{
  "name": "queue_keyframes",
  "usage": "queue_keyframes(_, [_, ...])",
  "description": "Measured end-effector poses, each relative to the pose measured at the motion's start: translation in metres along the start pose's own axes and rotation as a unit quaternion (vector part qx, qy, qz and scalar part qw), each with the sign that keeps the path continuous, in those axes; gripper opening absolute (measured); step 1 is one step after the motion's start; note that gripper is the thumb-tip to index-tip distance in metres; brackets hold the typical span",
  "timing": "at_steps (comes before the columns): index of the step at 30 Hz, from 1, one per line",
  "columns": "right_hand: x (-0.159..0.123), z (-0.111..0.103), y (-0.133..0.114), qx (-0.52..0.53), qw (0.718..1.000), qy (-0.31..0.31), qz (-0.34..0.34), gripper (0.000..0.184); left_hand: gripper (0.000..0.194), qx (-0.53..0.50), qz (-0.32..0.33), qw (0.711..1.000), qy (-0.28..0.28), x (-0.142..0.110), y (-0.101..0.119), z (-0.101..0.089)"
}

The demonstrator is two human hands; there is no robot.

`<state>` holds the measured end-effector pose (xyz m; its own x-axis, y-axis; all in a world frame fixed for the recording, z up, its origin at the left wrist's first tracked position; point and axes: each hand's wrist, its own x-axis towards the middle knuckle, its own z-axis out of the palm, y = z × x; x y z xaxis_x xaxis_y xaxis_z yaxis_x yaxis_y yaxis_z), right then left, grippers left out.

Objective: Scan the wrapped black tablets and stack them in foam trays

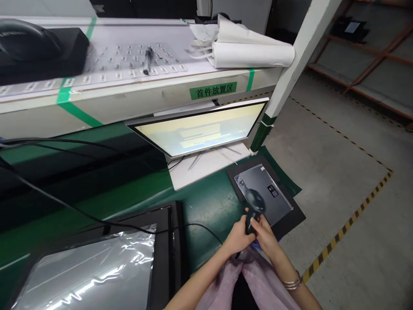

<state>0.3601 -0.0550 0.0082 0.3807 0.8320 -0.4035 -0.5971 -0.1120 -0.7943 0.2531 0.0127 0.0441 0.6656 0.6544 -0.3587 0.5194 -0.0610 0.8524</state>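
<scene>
Head camera: both bare hands close around the handle of a dark handheld scanner (255, 200), the left hand (238, 236) wrapped round it from the left and the right hand (265, 232) gripping from the other side, its thumb laid along the handle. The scanner's head overlaps a grey panel (280, 206) with dark printed labels, which lies on a black tray (296, 218) at the right end of the green mat (209, 209); whether scanner and panel touch, I cannot tell. A dark cable (200, 224) runs across the mat to near the left wrist. Beyond stands a lit monitor (209, 129) on a white base, under a shelf edge (167, 95). A larger film-covered panel (93, 271) lies at the near left.
</scene>
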Motion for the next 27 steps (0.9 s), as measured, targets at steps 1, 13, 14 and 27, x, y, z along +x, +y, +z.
queue_keyframes(1, [-0.006, 0.006, 0.001, 0.033, 0.998, 0.053, 0.008, 0.051, 0.041, 0.049, 0.013, 0.998, -0.039, -0.003, 0.008, -0.004])
queue_keyframes(13, [-0.011, 0.024, 0.006, 0.112, 0.983, 0.143, 0.037, 0.021, 0.062, 0.292, 0.04, 0.947, -0.127, -0.022, 0.034, -0.017])
queue_keyframes(14, [-0.007, 0.023, 0.007, 0.121, 0.981, 0.145, 0.043, 0.023, 0.062, 0.294, 0.042, 0.947, -0.123, -0.021, 0.035, -0.018])
queue_keyframes(27, [0.007, 0.031, 0.002, 0.17, 0.972, 0.139, 0.084, 0.024, 0.064, 0.299, 0.039, 0.948, -0.101, -0.012, 0.04, -0.029])
